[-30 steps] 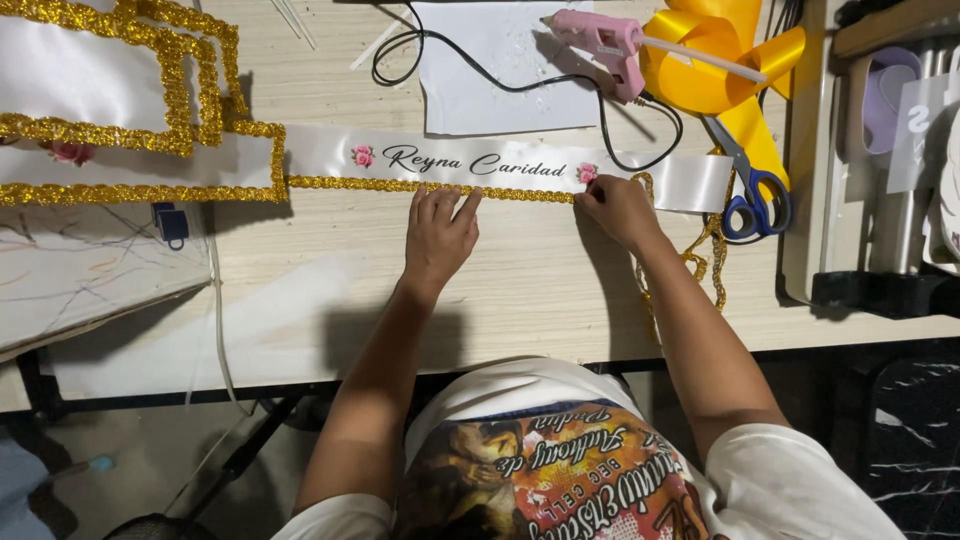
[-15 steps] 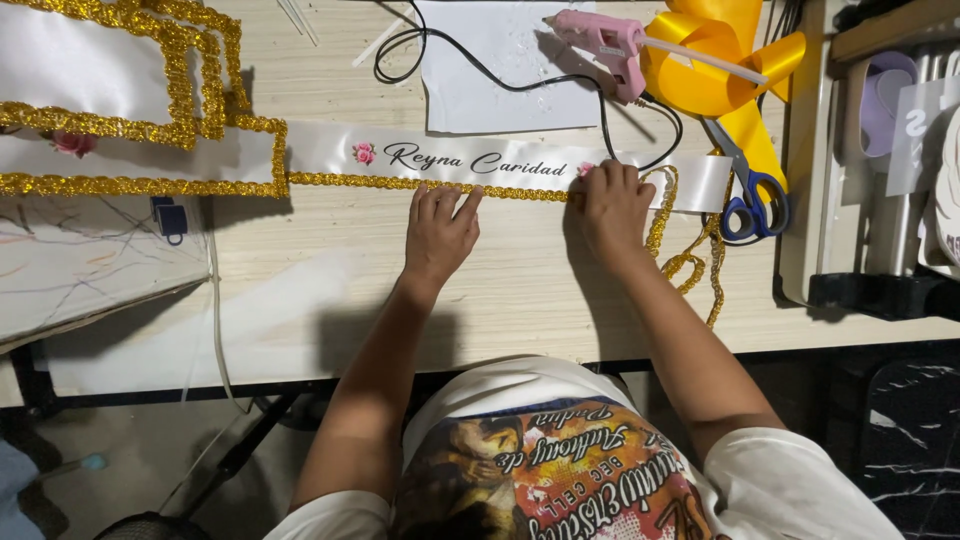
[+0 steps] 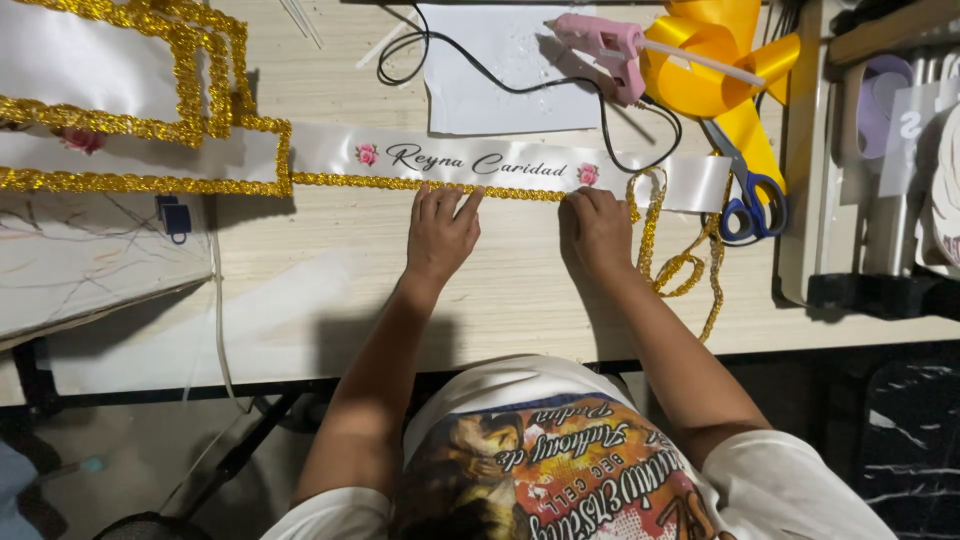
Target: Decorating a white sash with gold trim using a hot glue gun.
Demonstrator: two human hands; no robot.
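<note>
Your right hand [image 3: 600, 232] has slid left along the gold glitter braid trim [image 3: 430, 184], fingers flat and pressing it beside your left hand [image 3: 440, 230] onto the white satin sash's [image 3: 330, 152] near edge at mid-table, leaving loose braid to the right.

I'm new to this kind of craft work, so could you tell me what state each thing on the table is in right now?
White sash: flat on the table, gold trim along its lower edge.
Gold trim: loose end coiled off the sash at right.
Left hand: fingers pressing the trim.
Right hand: pressing the trim.
Pink glue gun: lying down, cord attached.
Blue scissors: closed, lying flat.
Yellow ribbon: looped.
</note>
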